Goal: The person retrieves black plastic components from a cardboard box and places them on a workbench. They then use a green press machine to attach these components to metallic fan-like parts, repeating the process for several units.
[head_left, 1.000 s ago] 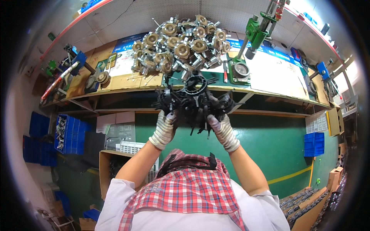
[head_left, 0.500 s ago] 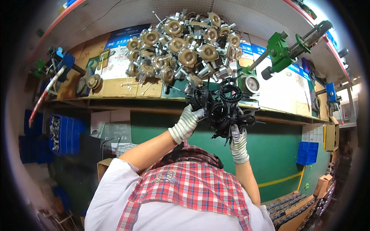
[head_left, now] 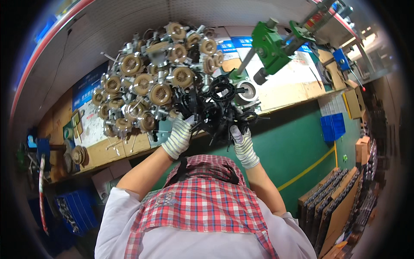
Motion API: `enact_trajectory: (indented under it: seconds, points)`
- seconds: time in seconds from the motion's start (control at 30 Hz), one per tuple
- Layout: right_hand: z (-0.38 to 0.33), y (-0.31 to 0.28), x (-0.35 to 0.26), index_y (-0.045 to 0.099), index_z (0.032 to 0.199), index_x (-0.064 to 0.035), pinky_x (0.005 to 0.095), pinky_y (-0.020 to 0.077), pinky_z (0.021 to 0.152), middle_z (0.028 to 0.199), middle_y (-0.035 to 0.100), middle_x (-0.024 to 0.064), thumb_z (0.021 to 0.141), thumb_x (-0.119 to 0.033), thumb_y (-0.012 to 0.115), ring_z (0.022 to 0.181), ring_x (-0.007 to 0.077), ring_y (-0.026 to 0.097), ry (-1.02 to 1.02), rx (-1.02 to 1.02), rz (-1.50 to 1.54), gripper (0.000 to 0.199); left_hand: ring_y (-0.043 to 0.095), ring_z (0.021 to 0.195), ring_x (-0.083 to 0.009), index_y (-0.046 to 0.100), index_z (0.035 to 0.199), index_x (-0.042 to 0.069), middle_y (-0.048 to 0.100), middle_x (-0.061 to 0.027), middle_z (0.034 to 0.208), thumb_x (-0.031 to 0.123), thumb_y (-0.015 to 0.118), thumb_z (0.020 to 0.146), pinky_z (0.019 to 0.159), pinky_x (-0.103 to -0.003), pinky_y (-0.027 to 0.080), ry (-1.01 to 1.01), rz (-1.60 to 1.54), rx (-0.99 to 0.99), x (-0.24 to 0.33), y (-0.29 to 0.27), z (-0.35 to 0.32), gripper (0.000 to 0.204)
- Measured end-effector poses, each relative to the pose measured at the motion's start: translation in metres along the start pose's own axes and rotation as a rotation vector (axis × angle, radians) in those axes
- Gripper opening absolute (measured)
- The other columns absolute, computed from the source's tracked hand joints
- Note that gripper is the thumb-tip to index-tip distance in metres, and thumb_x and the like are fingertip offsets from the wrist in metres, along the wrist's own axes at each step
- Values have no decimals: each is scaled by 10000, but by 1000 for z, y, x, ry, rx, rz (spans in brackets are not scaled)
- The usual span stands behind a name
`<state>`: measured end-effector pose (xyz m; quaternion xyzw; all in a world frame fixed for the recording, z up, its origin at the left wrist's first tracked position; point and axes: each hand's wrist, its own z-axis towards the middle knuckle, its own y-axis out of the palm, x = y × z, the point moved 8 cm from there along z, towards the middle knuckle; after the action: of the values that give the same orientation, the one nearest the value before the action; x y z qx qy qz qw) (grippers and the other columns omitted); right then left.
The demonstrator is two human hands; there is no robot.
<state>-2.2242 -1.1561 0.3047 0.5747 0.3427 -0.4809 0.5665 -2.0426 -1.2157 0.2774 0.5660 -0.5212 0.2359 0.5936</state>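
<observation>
A long wooden counter point(head_left: 284, 93) runs across the view, its front panel point(head_left: 293, 142) painted green. The floor below is green too, crossed by a yellow line point(head_left: 308, 169). Blue plastic crates point(head_left: 333, 127) are stacked at the right against the counter, and more blue crates point(head_left: 75, 211) sit low at the left. Flattened cardboard boxes point(head_left: 336, 207) stand in rows at the lower right. A pale corrugated surface point(head_left: 129, 21) spans the top, edged by a red pipe point(head_left: 32, 64).

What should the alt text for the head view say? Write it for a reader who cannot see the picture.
Two gloved hands, left hand and right hand, grip a tangled bundle of black plastic parts above a cluttered workbench. Beside it lies a pile of tan-and-metal motor assemblies, and a green press tool stands to the right.
</observation>
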Motion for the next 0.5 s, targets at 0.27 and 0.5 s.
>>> enact_trajectory:
  seconds: [0.27,0.5]
  points:
    - [23,-80,17,387,1414,-41,330,383,1026,1322,513,53,857,-237,721,1166,164,496,87,86,-8,678,631,955,-132,583,1182,50,647,-27,1086,159,680,863,834,-296,525,-87,-172,-76,-37,56,55,350]
    - [56,-94,17,380,1409,-63,333,379,1035,1317,504,70,837,-289,748,1193,184,490,164,-104,82,717,593,1104,-165,516,1300,66,604,-45,1231,359,698,862,935,-339,488,-78,-185,-60,-43,74,60,558]
